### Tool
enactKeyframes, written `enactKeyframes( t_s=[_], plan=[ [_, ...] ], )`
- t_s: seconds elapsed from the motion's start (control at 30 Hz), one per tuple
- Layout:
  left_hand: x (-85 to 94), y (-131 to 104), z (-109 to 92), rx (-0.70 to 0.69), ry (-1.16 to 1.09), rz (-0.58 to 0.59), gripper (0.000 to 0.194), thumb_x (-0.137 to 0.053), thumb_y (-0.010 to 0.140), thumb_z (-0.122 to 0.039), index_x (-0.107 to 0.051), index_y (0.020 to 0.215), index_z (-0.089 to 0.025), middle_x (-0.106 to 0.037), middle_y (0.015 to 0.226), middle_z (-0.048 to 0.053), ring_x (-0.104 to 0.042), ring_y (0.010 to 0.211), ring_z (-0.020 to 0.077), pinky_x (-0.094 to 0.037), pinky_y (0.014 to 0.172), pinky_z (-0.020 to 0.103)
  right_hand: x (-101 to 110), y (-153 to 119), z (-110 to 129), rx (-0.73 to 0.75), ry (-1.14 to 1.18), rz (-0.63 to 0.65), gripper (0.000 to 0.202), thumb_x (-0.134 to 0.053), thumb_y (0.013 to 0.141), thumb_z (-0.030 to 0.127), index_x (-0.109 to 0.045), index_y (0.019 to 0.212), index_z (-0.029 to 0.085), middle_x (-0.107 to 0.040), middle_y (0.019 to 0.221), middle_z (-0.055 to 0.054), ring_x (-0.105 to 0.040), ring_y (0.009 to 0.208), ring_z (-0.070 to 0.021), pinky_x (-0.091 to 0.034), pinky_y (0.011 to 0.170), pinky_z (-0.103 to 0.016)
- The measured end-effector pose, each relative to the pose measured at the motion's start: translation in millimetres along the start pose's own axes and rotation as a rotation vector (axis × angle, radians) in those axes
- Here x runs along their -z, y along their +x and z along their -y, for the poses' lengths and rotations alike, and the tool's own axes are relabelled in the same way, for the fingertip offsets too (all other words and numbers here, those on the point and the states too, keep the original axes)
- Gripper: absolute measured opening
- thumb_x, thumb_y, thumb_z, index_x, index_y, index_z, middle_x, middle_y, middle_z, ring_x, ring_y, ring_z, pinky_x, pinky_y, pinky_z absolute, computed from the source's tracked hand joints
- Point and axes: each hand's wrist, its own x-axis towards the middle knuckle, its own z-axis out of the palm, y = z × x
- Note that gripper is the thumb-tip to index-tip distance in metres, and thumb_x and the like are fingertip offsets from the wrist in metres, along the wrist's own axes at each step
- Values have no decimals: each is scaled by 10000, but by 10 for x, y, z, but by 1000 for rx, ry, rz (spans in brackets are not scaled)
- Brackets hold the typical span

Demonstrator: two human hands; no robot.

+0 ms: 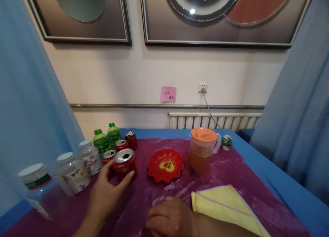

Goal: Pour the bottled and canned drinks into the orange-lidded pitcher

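Observation:
My left hand (109, 190) is closed round an opened red drink can (125, 165), thumb on its right side and fingers on its left. More red cans (121, 145) stand just behind it. My right hand (171, 217) rests low on the purple plastic sheet, back upward and fingers curled together; nothing shows in it. In front of it sits a red scalloped dish (166, 165) with a yellow heart pattern. A folded yellow cloth (223, 206) lies to its right, partly behind my forearm.
Clear jars (74, 175) with white lids and green bottles (101, 141) line the left side. A lidded pitcher (202, 153) of amber liquid stands right of the dish. A green can (226, 142) is at the back right. The purple sheet (244, 178) covers a blue table.

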Motion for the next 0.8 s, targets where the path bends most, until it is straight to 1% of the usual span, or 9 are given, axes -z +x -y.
enactKeyframes(
  t_s=[0.07,0.13,0.2,0.3,0.37,0.43,0.53,0.63,0.8],
  plan=[
    [-270,97,-237,-21,-142,105,802,-743,644,-575,-552,1314,-178,-703,1255,147,-693,1114,333,-544,991,488,324,276,-31,-7,35,-182,136,-528,874,218,-606,983,193,-761,914,-31,-681,677,-118,-473,546,-255],
    [-580,201,-422,-41,-263,149,747,-751,681,-501,-548,1325,-180,-693,1286,136,-687,1139,298,-550,994,441,729,567,-141,-57,64,-291,265,-527,869,155,-611,1121,161,-758,1027,-89,-717,904,-164,-538,712,-287],
    [-883,263,-524,-36,-337,168,705,-767,695,-435,-558,1314,-170,-693,1291,141,-692,1133,284,-555,986,420,1112,764,-362,-229,7,-550,315,-520,874,75,-640,1138,197,-745,1052,-71,-698,999,-176,-546,840,-322],
    [-1227,244,-494,-15,-321,190,667,-776,702,-398,-579,1292,-157,-705,1266,153,-705,1102,293,-559,963,422,1466,700,-875,-527,-44,-1160,243,-553,892,167,-658,1103,229,-689,1137,-56,-679,945,-171,-548,846,-348],
    [-1356,189,-384,-28,-247,229,636,-759,719,-416,-592,1276,-161,-722,1230,147,-707,1089,306,-556,952,434,1533,422,-1253,-687,-62,-1415,241,-583,857,265,-631,1087,214,-673,1127,-58,-673,937,-171,-544,863,-358],
    [-1416,142,-259,-83,-141,273,602,-743,728,-436,-609,1256,-179,-730,1215,135,-699,1091,321,-533,973,462,1505,50,-1576,-953,-142,-1465,285,-619,790,348,-615,1036,204,-668,1029,-45,-665,932,-182,-542,867,-356],
    [-1434,128,-128,-165,-7,288,588,-735,727,-464,-628,1240,-197,-723,1239,130,-675,1125,337,-481,1030,497,1394,-471,-1884,-1112,-208,-1439,322,-675,686,378,-622,941,188,-652,941,-56,-638,895,-213,-524,864,-384],
    [-1433,152,-90,-172,29,276,619,-711,743,-499,-616,1267,-185,-713,1262,133,-662,1153,337,-469,1043,486,1283,-815,-2019,-1220,-245,-1383,343,-704,628,446,-621,843,192,-647,889,-60,-610,851,-225,-507,835,-388],
    [-1434,135,-85,-178,38,278,627,-702,750,-502,-608,1279,-178,-710,1267,133,-660,1148,333,-471,1033,475,1122,-1103,-2082,-1346,-159,-1286,488,-642,670,670,-634,748,188,-639,706,-25,-580,729,-207,-488,699,-330]
  ],
)
